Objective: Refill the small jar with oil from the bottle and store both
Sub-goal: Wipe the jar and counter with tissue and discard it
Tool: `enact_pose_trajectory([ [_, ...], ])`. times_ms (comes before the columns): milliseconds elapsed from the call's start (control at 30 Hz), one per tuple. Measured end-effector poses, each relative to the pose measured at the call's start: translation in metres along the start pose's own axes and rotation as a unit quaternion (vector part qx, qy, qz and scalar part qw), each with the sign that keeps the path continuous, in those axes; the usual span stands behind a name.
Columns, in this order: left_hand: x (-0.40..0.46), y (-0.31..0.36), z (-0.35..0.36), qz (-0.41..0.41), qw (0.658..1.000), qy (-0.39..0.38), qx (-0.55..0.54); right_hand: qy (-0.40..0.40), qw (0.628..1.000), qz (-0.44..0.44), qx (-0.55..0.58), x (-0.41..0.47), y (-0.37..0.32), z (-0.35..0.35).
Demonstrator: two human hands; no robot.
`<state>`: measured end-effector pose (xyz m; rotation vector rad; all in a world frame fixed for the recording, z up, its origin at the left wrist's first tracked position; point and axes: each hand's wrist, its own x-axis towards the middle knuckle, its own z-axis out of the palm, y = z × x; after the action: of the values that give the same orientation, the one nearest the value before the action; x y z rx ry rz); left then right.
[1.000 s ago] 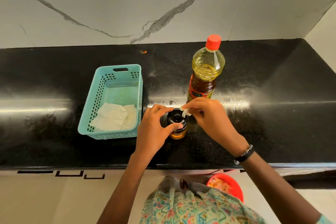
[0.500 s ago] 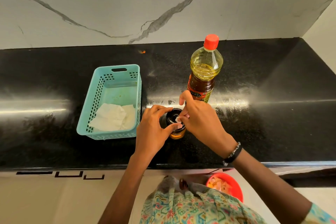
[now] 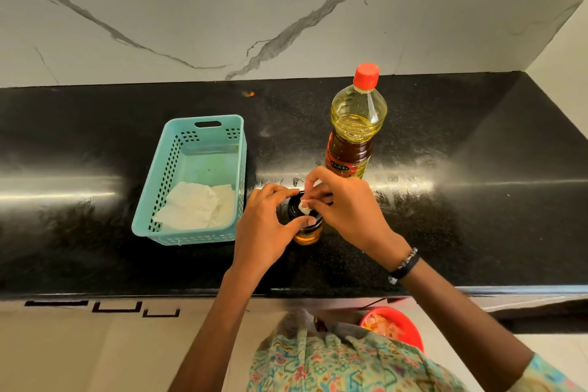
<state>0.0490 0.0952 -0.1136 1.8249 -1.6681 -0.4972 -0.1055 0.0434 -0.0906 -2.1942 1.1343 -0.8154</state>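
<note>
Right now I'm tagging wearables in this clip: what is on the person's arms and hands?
Both forearms are bare. The right wrist carries a black band with a beaded bracelet beside it. A patterned sleeve in teal, yellow and pink shows at the right upper arm. The left hand and right hand show no rings or gloves.
</note>
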Motion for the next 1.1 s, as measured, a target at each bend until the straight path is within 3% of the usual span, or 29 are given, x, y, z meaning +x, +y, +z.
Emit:
enact_pose_trajectory([
  [133, 0.001, -0.001, -0.001, -0.005, 1.0, 0.001, -0.003, -0.014, 0.999, -0.021, -0.02, 0.007, 0.004, 0.0],
  [333, 0.003, -0.001, 0.0, -0.01, 1.0, 0.005, -0.02, 0.095, 0.993, 0.062, 0.038, -0.007, 0.015, -0.005],
  [533, 0.003, -0.005, 0.0, -0.007, 0.999, 0.002, -0.035, 0.102, 0.975, 0.156, 0.118, -0.026, 0.026, 0.013],
  [733, 0.007, -0.006, -0.002, -0.007, 0.999, -0.006, -0.047, 0.046, 0.955, 0.247, 0.156, -0.051, 0.044, 0.042],
  [967, 0.02, -0.009, -0.008, -0.005, 0.998, -0.044, -0.055, 0.16, 0.946, 0.185, 0.212, -0.042, 0.022, 0.032],
  [1100, 0.025, -0.012, -0.013, 0.007, 0.995, -0.071, -0.076, 0.133, 0.961, 0.185, 0.158, -0.028, 0.038, 0.037],
])
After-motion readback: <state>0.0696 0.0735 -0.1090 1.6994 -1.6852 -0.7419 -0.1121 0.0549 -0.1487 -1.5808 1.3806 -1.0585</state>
